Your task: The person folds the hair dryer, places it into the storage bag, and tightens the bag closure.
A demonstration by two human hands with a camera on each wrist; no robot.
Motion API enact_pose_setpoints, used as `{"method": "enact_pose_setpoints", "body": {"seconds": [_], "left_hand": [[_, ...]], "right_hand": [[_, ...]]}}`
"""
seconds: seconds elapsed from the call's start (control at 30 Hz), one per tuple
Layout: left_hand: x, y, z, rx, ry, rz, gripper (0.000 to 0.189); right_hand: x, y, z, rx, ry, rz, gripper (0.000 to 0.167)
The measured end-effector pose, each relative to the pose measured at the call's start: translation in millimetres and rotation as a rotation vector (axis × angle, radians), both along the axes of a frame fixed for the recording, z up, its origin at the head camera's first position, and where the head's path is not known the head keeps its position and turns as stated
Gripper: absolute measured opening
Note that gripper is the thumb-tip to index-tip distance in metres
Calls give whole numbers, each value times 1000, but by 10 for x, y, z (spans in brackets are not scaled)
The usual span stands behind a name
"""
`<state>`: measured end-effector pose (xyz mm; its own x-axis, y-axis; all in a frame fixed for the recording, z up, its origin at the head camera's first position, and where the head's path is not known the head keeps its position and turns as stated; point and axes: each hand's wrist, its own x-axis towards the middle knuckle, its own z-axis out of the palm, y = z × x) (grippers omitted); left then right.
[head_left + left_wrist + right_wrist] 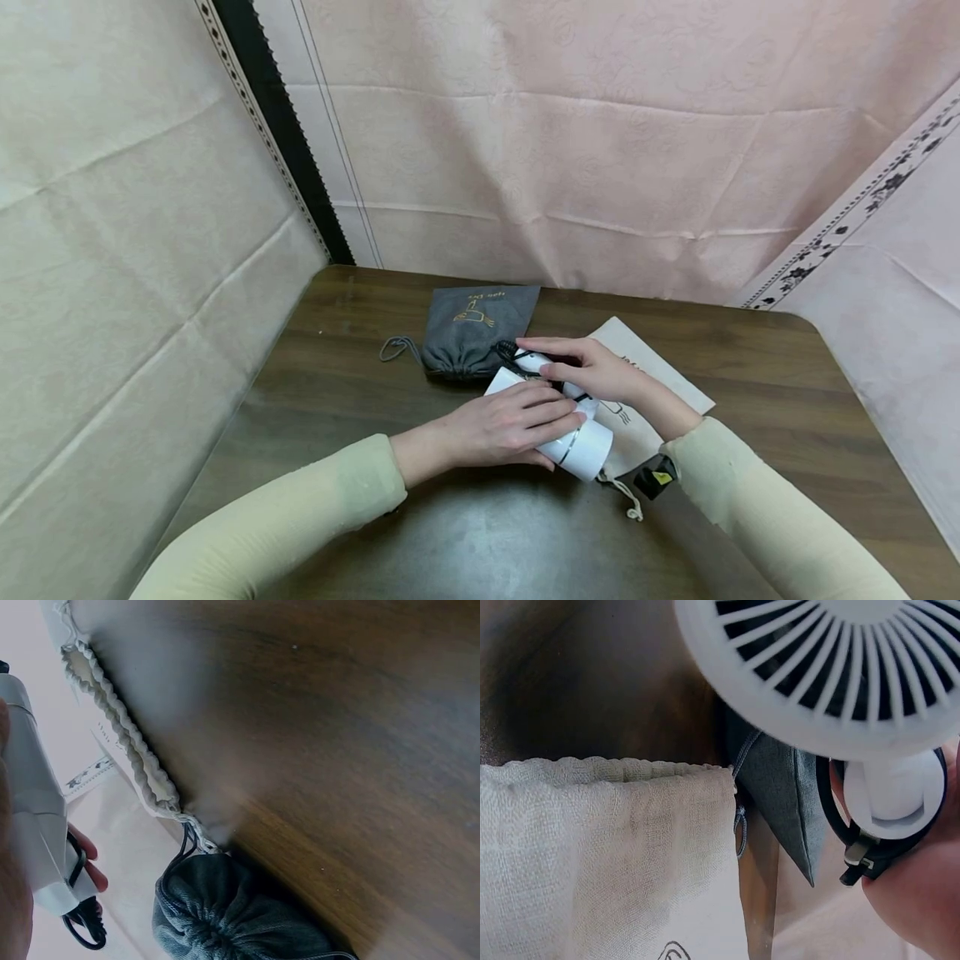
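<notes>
The left hand [513,421] gripped the white hair dryer [588,450], the right hand [600,367] its folded handle [532,362] — steady pressure probably suited keeping the black cord [507,351] snug.

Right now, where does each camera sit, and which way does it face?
Head: worn on the head, facing forward and down at the table and hair dryer; the left hand, right hand and both sleeves show.
Left wrist: worn there, facing the hair dryer's side, the dark bag and pale bag; part of the left hand and some fingertips show.
Right wrist: worn there, facing the hair dryer's round grille up close; part of the right hand shows.
Both wrist views share the two bags.
</notes>
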<state>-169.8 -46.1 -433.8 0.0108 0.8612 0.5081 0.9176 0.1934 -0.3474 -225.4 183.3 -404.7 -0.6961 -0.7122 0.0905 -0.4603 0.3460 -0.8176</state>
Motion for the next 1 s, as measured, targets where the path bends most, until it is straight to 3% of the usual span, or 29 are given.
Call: {"method": "enact_pose_setpoints", "body": {"seconds": [0.37,0.53,0.63,0.77,1.0], "left_hand": [[-45,-71,12,-8,-22,10,74],[-75,-142,14,-17,-68,28,74],[-77,-179,7,-30,-112,30,75],[-61,-230,-25,-56,-146,30,75],[40,-307,-96,-108,-174,30,76]], "right_hand": [[5,-5,-14,-10,18,-25,50],[15,175,-7,-44,-15,-100,52],[42,351,-15,-9,-34,-171,52],[74,568,-97,78,19,-220,52],[229,697,-303,249,209,-247,52]]}}
